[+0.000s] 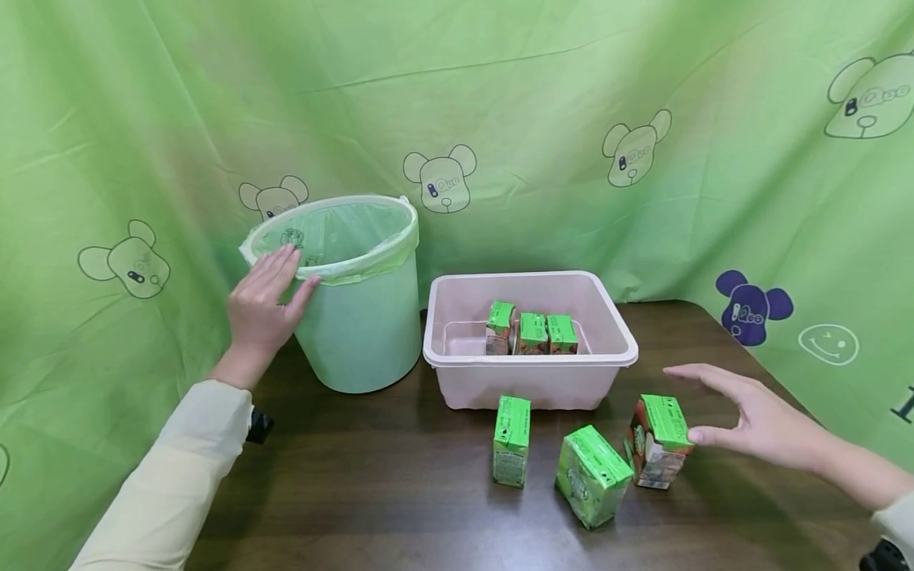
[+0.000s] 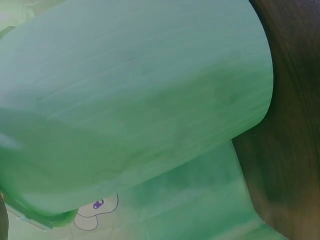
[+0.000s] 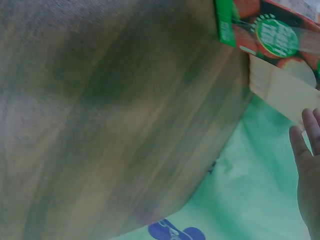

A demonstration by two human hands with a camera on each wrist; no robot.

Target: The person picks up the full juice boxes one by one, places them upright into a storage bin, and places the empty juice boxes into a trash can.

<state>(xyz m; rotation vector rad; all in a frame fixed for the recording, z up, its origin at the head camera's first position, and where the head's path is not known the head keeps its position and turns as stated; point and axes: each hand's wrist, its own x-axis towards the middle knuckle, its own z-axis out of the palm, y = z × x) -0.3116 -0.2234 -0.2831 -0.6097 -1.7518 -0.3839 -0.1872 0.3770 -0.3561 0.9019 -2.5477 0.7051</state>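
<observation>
Green printed cloth [image 1: 543,95] hangs behind our dark wooden bench [image 1: 371,476]; we take twelve o'clock as straight ahead of us. At eleven o'clock we see a pale green bin [image 1: 360,337], with a thin liner [image 1: 357,226] folded over its rim. Slightly past twelve stands a pink tub [image 1: 571,385], and inside it are three small boxes [image 1: 531,335]. On the bench in front of it we have a slim box [image 1: 511,442] at one o'clock, and at two o'clock a green carton [image 1: 593,477] turned at an angle and a brown-and-green box [image 1: 657,442].

Our left hand [image 1: 263,305] rests on the near rim of the bin, its fingers rather straight. Our right hand [image 1: 764,419] is beside the brown-and-green box, thumb and fingers spread wide, with nothing held; whether the thumb touches the box, we cannot tell.

We think the main risk comes from this thumb: if it pushes before the fingers meet the far side, the box could tip or slide toward the green carton at its eight o'clock. Squeezing too hard may crush thin card walls. Also, too much weight from our left hand could pull the liner inside or tilt the bin.
</observation>
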